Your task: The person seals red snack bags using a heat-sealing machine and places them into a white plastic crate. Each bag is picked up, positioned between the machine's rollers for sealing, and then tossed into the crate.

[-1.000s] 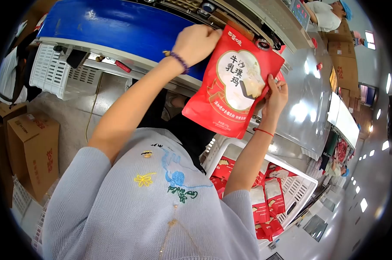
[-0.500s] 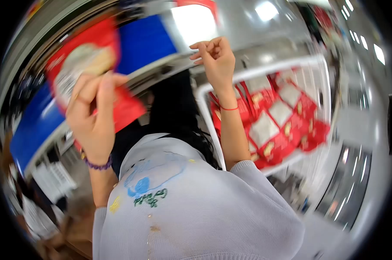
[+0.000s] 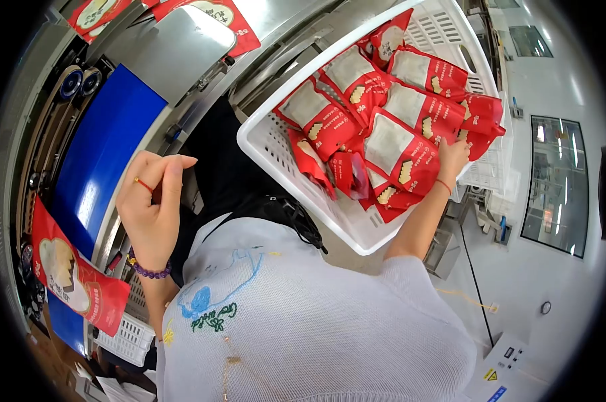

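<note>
My left hand [image 3: 152,208] is raised beside the blue conveyor belt [image 3: 109,147], fingers curled in and thumb against them, with nothing visible in them. A printed red food bag [image 3: 75,271] lies across the belt below and left of that hand. My right hand [image 3: 454,157] reaches over the white plastic basket [image 3: 273,151] and grips the edge of a red food bag [image 3: 480,124] at its right side; some fingertips are hidden. Several red bags with clear windows, such as this one [image 3: 387,144], are piled in the basket.
A steel plate [image 3: 162,53] adjoins the belt's far end, with more red bags [image 3: 212,20] beyond it. Belt rollers [image 3: 72,82] run along the left. A smaller white basket [image 3: 125,338] sits below the belt. At right are a wall window [image 3: 557,187] and a control box [image 3: 507,365].
The view has turned toward the basket. My right hand has moved from above the basket's edge to the bags at its far right. The red bag by my left hand now lies lower on the belt.
</note>
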The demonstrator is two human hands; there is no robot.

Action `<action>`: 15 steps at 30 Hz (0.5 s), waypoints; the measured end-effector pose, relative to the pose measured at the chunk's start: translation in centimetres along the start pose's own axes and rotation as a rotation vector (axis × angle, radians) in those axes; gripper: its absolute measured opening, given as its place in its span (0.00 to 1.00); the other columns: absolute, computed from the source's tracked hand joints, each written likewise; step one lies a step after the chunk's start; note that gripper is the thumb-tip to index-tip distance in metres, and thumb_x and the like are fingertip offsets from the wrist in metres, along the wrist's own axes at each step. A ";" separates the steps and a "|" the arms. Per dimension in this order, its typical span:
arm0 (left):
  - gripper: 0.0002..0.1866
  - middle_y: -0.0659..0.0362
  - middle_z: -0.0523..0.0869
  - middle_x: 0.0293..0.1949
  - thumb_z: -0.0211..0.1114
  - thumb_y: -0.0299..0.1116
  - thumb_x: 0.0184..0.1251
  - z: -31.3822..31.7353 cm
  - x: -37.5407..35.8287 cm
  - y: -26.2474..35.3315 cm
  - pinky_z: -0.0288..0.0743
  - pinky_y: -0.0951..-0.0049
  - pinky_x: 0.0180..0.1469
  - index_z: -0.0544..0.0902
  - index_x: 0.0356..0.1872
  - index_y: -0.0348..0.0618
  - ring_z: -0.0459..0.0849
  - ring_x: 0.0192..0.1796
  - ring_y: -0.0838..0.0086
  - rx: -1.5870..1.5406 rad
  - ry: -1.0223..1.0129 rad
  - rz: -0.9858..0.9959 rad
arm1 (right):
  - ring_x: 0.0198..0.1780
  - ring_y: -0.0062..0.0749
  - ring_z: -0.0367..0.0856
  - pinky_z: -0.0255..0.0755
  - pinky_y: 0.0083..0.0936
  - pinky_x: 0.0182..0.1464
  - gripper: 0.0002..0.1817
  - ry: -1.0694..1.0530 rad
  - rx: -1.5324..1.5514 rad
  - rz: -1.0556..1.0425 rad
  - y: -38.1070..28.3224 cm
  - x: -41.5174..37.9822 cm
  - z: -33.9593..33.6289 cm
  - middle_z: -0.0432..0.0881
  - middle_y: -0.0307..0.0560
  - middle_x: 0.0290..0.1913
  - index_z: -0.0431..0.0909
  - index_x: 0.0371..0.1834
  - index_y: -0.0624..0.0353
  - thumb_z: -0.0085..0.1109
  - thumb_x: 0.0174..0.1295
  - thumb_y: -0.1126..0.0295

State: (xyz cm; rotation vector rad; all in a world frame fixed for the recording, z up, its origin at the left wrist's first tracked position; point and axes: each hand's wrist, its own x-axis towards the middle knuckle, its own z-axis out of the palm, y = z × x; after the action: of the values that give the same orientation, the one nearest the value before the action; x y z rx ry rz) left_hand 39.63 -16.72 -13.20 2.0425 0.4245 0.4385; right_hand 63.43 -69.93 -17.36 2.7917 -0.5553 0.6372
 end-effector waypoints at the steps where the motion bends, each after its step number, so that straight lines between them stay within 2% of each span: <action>1: 0.06 0.63 0.74 0.25 0.62 0.25 0.68 0.0 0.0 -0.1 0.56 0.80 0.24 0.87 0.34 0.38 0.67 0.23 0.83 -0.017 0.022 0.019 | 0.54 0.57 0.77 0.72 0.47 0.55 0.28 -0.066 -0.038 0.057 0.0 -0.9 -1.0 0.81 0.60 0.48 0.76 0.48 0.62 0.68 0.50 0.54; 2: 0.06 0.63 0.74 0.25 0.62 0.25 0.68 0.3 -0.4 -0.6 0.56 0.80 0.24 0.87 0.34 0.38 0.67 0.23 0.83 -0.016 0.027 0.000 | 0.54 0.56 0.77 0.73 0.47 0.52 0.27 -0.138 -0.086 0.095 -0.2 -1.4 -1.4 0.81 0.60 0.48 0.77 0.46 0.62 0.68 0.50 0.53; 3: 0.06 0.63 0.74 0.25 0.62 0.25 0.68 0.5 -0.4 -1.0 0.57 0.80 0.24 0.87 0.34 0.38 0.67 0.23 0.83 -0.023 -0.004 -0.010 | 0.50 0.53 0.81 0.75 0.46 0.48 0.23 -0.104 -0.197 -0.006 1.5 -1.4 0.6 0.83 0.57 0.46 0.79 0.41 0.59 0.69 0.49 0.52; 4: 0.06 0.63 0.74 0.25 0.62 0.25 0.68 0.4 -0.8 -1.2 0.57 0.80 0.24 0.87 0.34 0.38 0.67 0.22 0.83 -0.033 -0.030 -0.015 | 0.50 0.53 0.81 0.75 0.46 0.48 0.23 -0.100 -0.195 -0.011 1.9 -1.3 0.3 0.83 0.57 0.46 0.79 0.41 0.59 0.69 0.49 0.52; 7: 0.06 0.62 0.74 0.25 0.62 0.24 0.67 0.1 -1.2 -0.8 0.59 0.79 0.24 0.86 0.35 0.36 0.67 0.22 0.82 -0.091 -0.072 -0.015 | 0.40 0.49 0.85 0.76 0.40 0.47 0.18 -0.346 -0.079 -0.055 3.0 -0.8 -0.9 0.86 0.53 0.34 0.82 0.37 0.56 0.69 0.50 0.55; 8: 0.06 0.62 0.74 0.25 0.62 0.24 0.67 0.0 -0.8 -0.6 0.59 0.79 0.24 0.86 0.35 0.36 0.67 0.22 0.82 -0.092 -0.096 0.005 | 0.40 0.49 0.85 0.76 0.40 0.47 0.18 -0.352 -0.076 -0.055 3.3 -0.9 -1.0 0.86 0.53 0.34 0.82 0.37 0.56 0.69 0.50 0.55; 10: 0.06 0.61 0.74 0.25 0.62 0.25 0.67 0.0 -1.4 -1.0 0.59 0.79 0.24 0.86 0.35 0.36 0.67 0.22 0.82 -0.111 -0.081 0.012 | 0.37 0.51 0.84 0.76 0.39 0.43 0.15 -0.521 -0.123 -0.051 1.8 -1.7 -3.6 0.86 0.53 0.32 0.83 0.34 0.57 0.68 0.52 0.58; 11: 0.06 0.61 0.74 0.25 0.62 0.25 0.67 -0.3 -1.2 -0.7 0.59 0.79 0.24 0.86 0.35 0.37 0.67 0.22 0.82 -0.108 -0.087 0.021 | 0.32 0.50 0.85 0.78 0.38 0.34 0.13 -0.560 -0.077 0.001 0.5 -2.5 -5.1 0.85 0.58 0.28 0.84 0.33 0.63 0.67 0.55 0.63; 12: 0.06 0.61 0.74 0.25 0.62 0.25 0.67 -0.4 -1.4 -0.8 0.59 0.79 0.24 0.86 0.35 0.37 0.67 0.22 0.82 -0.110 -0.075 0.016 | 0.32 0.50 0.85 0.78 0.38 0.34 0.13 -0.555 -0.076 -0.012 1.5 -1.9 -4.1 0.85 0.58 0.28 0.84 0.33 0.63 0.67 0.55 0.63; 14: 0.06 0.62 0.74 0.25 0.62 0.26 0.67 -1.0 -2.0 -1.4 0.59 0.79 0.25 0.87 0.35 0.37 0.67 0.22 0.82 -0.115 -0.084 0.014 | 0.26 0.43 0.84 0.76 0.31 0.27 0.13 -0.741 -0.042 -0.279 4.5 -0.9 -1.3 0.84 0.54 0.24 0.83 0.30 0.64 0.65 0.57 0.62; 15: 0.06 0.62 0.74 0.25 0.62 0.27 0.67 -0.8 -2.1 -1.7 0.58 0.79 0.25 0.87 0.36 0.38 0.67 0.22 0.82 -0.131 -0.065 0.025 | 0.24 0.31 0.81 0.76 0.26 0.28 0.12 -0.953 0.286 -0.052 2.2 -1.5 -4.4 0.81 0.44 0.22 0.82 0.30 0.61 0.63 0.60 0.62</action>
State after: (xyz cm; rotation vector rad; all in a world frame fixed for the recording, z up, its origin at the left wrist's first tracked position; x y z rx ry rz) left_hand 37.19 -16.32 -14.65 1.9310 0.3232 0.4031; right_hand 59.62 -70.17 -13.91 3.2360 -0.5552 -0.7487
